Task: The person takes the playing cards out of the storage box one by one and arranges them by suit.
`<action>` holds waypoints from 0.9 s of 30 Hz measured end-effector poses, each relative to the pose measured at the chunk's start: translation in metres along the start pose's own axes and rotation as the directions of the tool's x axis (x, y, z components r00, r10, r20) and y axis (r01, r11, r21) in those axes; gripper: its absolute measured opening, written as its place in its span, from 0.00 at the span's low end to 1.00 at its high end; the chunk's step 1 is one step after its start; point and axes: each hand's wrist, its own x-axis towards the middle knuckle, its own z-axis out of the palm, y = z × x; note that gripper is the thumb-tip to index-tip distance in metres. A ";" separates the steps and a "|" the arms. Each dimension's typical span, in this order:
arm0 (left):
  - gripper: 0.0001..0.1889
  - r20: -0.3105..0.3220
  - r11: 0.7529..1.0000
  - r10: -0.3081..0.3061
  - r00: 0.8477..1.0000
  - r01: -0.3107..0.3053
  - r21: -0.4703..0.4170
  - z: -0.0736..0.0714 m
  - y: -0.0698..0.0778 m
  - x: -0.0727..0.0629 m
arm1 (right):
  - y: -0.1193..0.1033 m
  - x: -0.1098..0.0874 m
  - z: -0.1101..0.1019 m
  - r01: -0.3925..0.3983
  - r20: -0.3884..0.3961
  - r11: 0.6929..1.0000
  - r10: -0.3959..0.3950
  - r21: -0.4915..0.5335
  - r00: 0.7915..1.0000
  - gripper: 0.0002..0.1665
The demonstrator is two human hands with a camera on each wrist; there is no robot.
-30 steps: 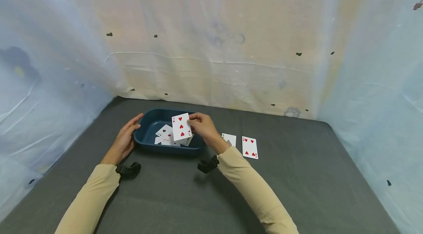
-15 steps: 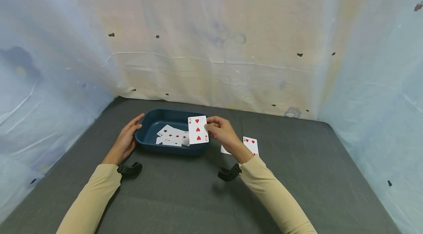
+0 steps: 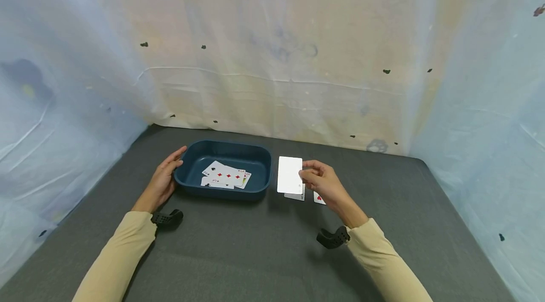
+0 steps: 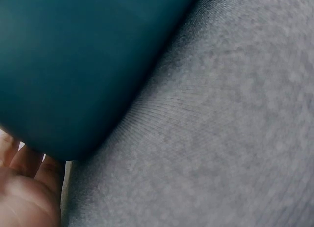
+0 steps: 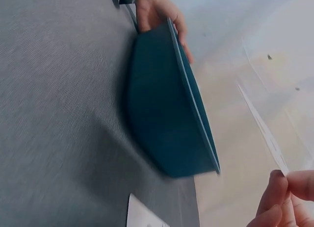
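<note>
A dark blue plastic bin (image 3: 260,193) stands on the table with several playing cards (image 3: 227,176) lying in its front half. My left hand (image 3: 162,179) grips the bin's left end, thumb near the rim; the left wrist view shows its fingers (image 4: 29,163) against the outer wall. Between thumb and fingertips my right hand (image 3: 321,181) pinches one playing card (image 3: 290,175), raised just right of the bin. Its face looks washed-out white in the head view; the right wrist view shows this card (image 5: 265,131) nearly edge-on. Below it, another card (image 3: 296,195) lies partly covered on the table.
Right of that card lies a hearts card (image 3: 318,198), mostly hidden by my right hand. The grey cloth-covered table (image 3: 230,254) reaches back to a pale patterned curtain (image 3: 272,103), which also hangs along both sides.
My right hand has carried the three of hearts rightward from above the bin, out past its right rim, over the cards on the table. The left hand and the bin have stayed nearly still.
</note>
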 end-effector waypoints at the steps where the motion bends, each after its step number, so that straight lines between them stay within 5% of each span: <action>1: 0.27 0.002 1.000 0.000 1.000 0.000 -0.002 0.000 0.000 0.000 | 0.002 -0.003 -0.004 -0.004 -0.006 1.000 0.004 0.001 1.000 0.19; 27: 0.28 0.018 1.000 -0.003 1.000 0.004 -0.020 0.001 0.003 0.001 | 0.049 -0.072 -0.066 -0.147 -0.051 0.984 0.143 -0.103 0.988 0.21</action>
